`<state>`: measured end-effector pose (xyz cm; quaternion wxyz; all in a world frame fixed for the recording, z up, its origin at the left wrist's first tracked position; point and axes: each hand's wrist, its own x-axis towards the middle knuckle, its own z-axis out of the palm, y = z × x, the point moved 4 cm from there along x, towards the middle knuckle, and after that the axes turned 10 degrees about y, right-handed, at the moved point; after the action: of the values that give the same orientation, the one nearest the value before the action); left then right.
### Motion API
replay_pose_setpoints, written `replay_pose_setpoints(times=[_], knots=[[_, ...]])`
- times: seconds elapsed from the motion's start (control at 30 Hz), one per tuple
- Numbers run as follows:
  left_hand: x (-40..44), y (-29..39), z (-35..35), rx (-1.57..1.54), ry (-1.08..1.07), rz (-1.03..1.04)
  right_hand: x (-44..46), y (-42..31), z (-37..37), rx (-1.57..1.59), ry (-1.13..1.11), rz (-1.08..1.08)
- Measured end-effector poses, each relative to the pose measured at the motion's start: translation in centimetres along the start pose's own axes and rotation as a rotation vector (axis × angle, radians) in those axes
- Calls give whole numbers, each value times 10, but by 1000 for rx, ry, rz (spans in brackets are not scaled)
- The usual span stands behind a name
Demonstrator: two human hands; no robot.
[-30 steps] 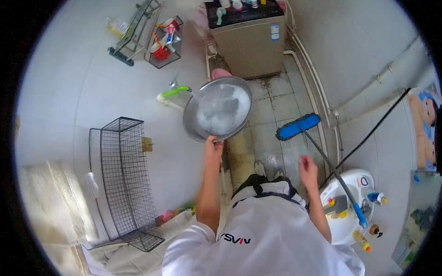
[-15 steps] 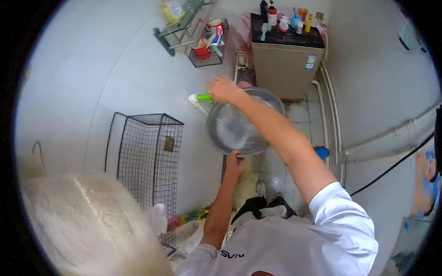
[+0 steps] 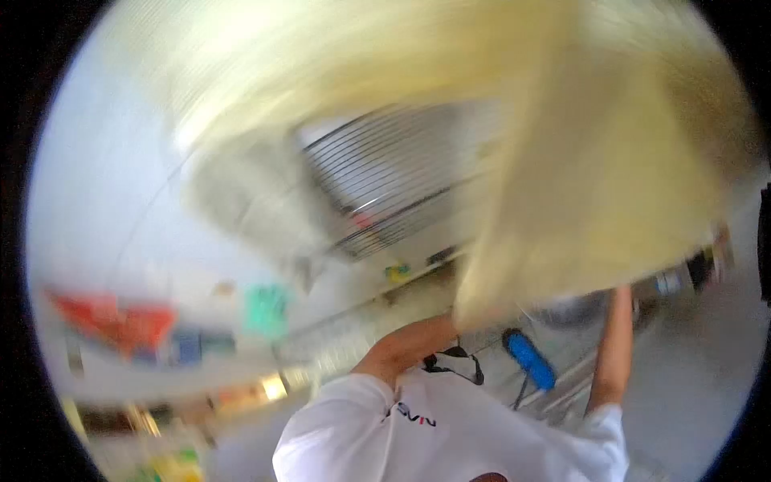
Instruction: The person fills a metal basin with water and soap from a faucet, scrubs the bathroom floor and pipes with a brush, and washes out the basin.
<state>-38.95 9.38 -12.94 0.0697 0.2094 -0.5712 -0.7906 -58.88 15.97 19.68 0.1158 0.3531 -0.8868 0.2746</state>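
Note:
The view is smeared by motion, and a large pale yellow cloth hangs close in front of me. Under its lower edge shows part of a grey basin, lying between my two forearms. My left forearm reaches toward the basin's left side, its hand blurred and mostly covered by the cloth. On the other side my right forearm rises next to the basin, with the hand hidden behind the cloth. The fingers of neither hand can be made out, nor can the basin's contents.
A black wire rack shows through a gap in the hanging cloth. A blue brush-like head on a dark handle is near the floor between my arms. Red cloth or plastic and a green patch are at the left.
My view has swung left, and the hanging cloth now covers much of it. Before, my left hand gripped the basin rim and my right was by a green-handled tap; the basin now appears lower right.

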Motion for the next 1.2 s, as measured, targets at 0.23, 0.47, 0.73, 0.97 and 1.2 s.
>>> replay_pose_setpoints(times=[0.23,0.47,0.73,0.97,1.2], knots=[[-90,19,63,-624,213,-441,-209,341,73,136,-602,658],[-137,-11,4,-452,264,-243,-303,230,79,640,-630,1241],[-292,2,-148,-82,204,-671,-359,70,96,593,-479,1141],[-735,-60,-444,1169,1717,-817,-415,28,107,605,-744,1287],[-902,51,-444,1631,1113,-1559,-420,-20,115,540,-638,1200]])
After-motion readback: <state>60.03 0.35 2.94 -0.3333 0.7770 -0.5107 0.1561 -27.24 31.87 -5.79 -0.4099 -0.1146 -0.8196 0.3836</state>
